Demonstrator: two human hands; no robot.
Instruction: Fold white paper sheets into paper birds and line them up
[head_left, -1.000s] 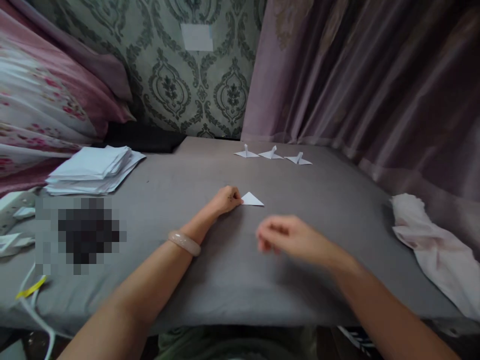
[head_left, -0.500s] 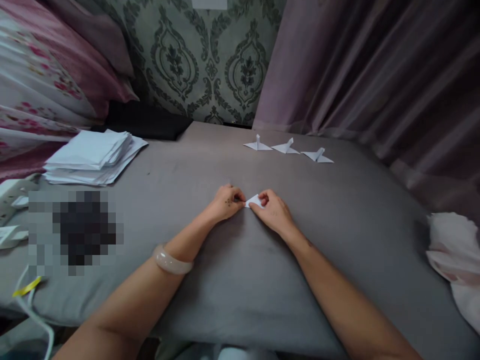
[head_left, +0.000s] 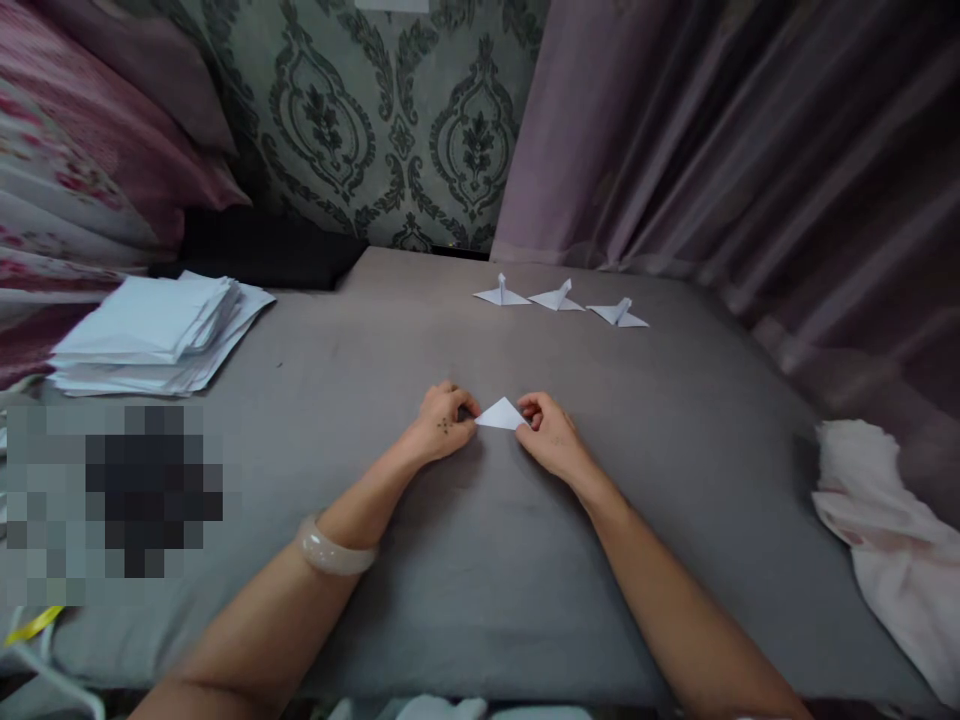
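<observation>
A small white paper folded into a triangle [head_left: 502, 413] is held between my two hands, its peak pointing away from me. My left hand [head_left: 445, 420] pinches its left corner between thumb and fingers. At the right corner, my right hand [head_left: 553, 436] is closed on the paper in the same way, with its fingers curled. Further back on the grey cloth stand three folded white paper pieces, a left one [head_left: 502, 292], a middle one [head_left: 559, 296] and a right one [head_left: 618, 313], each with flat points and an upright neck.
A stack of white paper [head_left: 154, 325] lies at the left, in front of a folded black cloth [head_left: 270, 250]. Crumpled pale fabric [head_left: 885, 520] rests at the right edge. A blurred-out dark item [head_left: 154, 480] and a white cable [head_left: 56, 680] are at the near left. Curtains hang on both sides.
More of the paper triangle shows, as my hands have moved apart to its two corners. The whole view has shifted slightly.
</observation>
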